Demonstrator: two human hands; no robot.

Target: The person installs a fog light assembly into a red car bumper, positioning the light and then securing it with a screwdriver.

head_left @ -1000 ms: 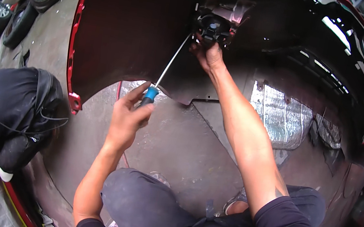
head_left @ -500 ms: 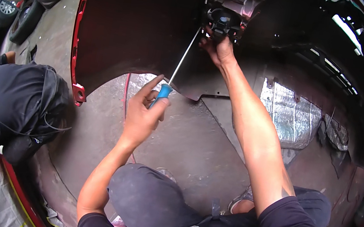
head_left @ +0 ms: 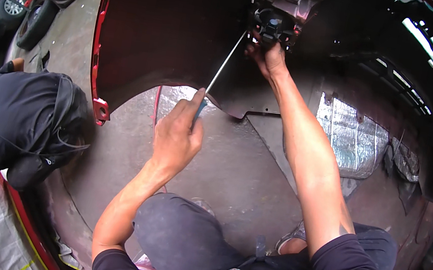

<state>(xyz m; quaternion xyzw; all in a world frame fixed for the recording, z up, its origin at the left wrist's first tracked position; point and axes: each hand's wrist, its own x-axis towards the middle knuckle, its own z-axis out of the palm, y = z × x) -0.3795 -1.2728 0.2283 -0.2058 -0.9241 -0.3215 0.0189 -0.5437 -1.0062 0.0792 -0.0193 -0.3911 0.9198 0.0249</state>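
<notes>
My left hand (head_left: 178, 131) is closed round the blue handle of a screwdriver (head_left: 225, 63), its index finger laid along the handle. The long metal shaft slants up and to the right, and its tip meets the left edge of a round black part (head_left: 272, 24). That part sits in the dark inner side of a car body panel (head_left: 171, 30). Reaching up from below, my right hand (head_left: 270, 61) grips the part's lower side; some of its fingers are lost in shadow.
The panel's red edge (head_left: 100, 30) runs down the left, ending in a bracket with a hole. A person in a black shirt (head_left: 30, 121) bends over at left, near a masked red car panel (head_left: 2, 219). Silver foil sheeting (head_left: 345, 136) lies at right; a wheel (head_left: 38, 22) stands far left.
My left hand has rolled over the screwdriver handle, so its back now faces up and covers most of the blue. My right hand keeps its hold; the whole view has shifted slightly.
</notes>
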